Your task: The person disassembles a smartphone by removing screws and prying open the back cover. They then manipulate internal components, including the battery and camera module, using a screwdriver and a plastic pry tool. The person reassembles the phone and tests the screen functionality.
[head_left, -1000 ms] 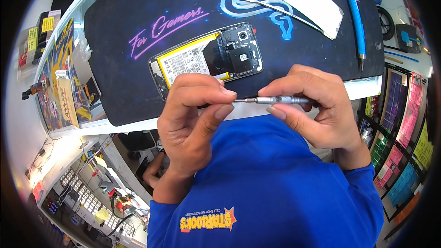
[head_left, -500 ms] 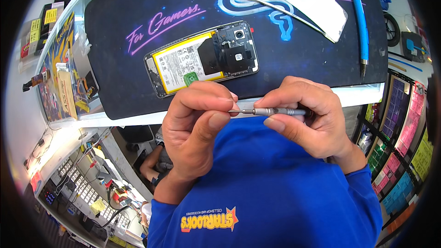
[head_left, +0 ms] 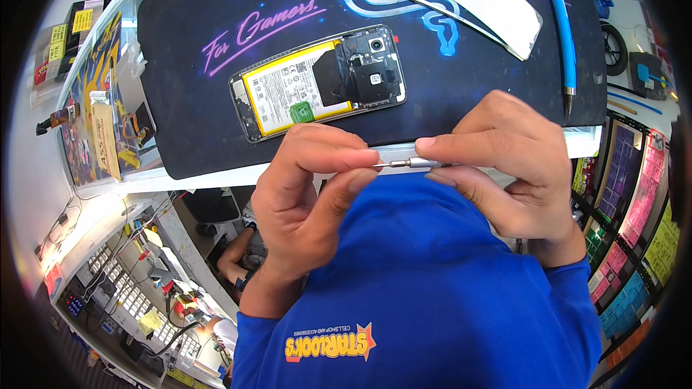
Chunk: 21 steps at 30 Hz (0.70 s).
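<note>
Between my hands, in front of the table edge, a slim silver precision screwdriver (head_left: 424,163) lies nearly level. My left hand (head_left: 299,198) pinches its thin tip between thumb and forefinger. The grey barrel is gripped by my right hand (head_left: 515,173), whose fingers hide the rear end. Just beyond my left hand lies a phone (head_left: 375,85) with its back off. A white battery (head_left: 277,97) with a yellow border fills its left part, and a green sticker (head_left: 301,112) marks the battery's near edge. Black covering and a camera lens are at its right end.
A dark printed mat (head_left: 191,122) covers the table. At the far right lie a white phone back cover (head_left: 479,0), a metal pry tool (head_left: 432,11) across its edge, and a blue pen-shaped tool (head_left: 562,36). Another person's arm (head_left: 234,259) shows below the table at left.
My right hand has moved slightly up and right, and its fingers now cover more of the screwdriver's barrel. My left hand keeps its pinch on the tip. The phone stays on the mat.
</note>
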Available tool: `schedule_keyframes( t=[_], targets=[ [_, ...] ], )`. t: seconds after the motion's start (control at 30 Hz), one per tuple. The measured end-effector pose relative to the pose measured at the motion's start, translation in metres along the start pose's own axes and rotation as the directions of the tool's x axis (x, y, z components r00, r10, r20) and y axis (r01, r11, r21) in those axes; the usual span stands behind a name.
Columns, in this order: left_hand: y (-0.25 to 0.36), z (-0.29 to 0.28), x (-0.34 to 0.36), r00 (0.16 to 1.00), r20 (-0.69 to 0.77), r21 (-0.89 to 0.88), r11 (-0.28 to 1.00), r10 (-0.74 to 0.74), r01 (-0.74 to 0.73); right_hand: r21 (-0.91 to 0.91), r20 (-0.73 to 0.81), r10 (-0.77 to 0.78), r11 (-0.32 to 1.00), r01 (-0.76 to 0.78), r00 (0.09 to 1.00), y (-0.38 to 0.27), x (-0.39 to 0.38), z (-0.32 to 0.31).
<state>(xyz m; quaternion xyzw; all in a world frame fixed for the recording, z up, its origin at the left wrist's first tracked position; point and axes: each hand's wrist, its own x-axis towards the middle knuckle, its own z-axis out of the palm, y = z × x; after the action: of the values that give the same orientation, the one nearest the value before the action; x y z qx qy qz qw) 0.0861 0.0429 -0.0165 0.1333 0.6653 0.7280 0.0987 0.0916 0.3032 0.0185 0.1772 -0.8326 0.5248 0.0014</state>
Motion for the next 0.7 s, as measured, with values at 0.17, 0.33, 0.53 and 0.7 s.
schedule_keyframes(
  t=[0.17,0.33,0.53,0.7],
  targets=[
    [0.006,-0.004,0.012,0.980,0.142,0.339,0.923,0.139,-0.180,-0.174,0.143,-0.039,0.983,0.064,0.989,-0.024,0.015,-0.029],
    [0.011,-0.006,0.018,0.966,0.170,0.411,0.876,0.196,-0.251,-0.276,0.210,-0.069,0.953,0.127,0.975,-0.033,0.024,-0.038],
    [0.008,-0.007,0.015,0.964,0.140,0.411,0.872,0.226,-0.264,-0.298,0.192,-0.055,0.948,0.112,0.980,-0.039,0.023,-0.035],
    [0.004,-0.007,0.012,0.961,0.119,0.429,0.861,0.248,-0.275,-0.327,0.183,-0.054,0.938,0.112,0.982,-0.041,0.023,-0.029]
  ],
)
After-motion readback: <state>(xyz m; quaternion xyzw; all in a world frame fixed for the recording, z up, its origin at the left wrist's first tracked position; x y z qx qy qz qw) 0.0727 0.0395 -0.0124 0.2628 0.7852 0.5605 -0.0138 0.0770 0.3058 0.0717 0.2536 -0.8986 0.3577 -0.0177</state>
